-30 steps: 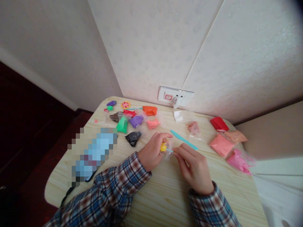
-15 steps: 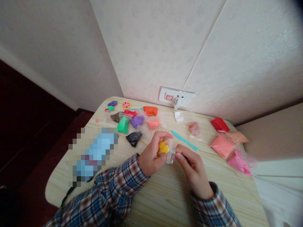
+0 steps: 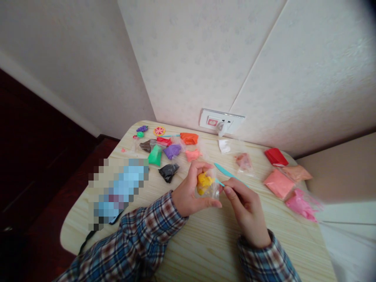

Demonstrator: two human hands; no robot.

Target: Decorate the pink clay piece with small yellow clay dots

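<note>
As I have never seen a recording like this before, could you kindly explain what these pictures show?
There is no robot here: a person works bare-handed, and every picture comes from one head-worn camera looking forward and down. The left hand holds a clear bag with yellow material; the right hand holds a thin blue tool at its opening. On the wooden-looking table lie a blue knife-shaped tool, small bags such as green, purple and black, and a red packet. The item at left is pixelated, so I cannot identify it.

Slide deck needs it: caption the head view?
Left hand cups yellow clay; right hand holds a blue tool.
</note>
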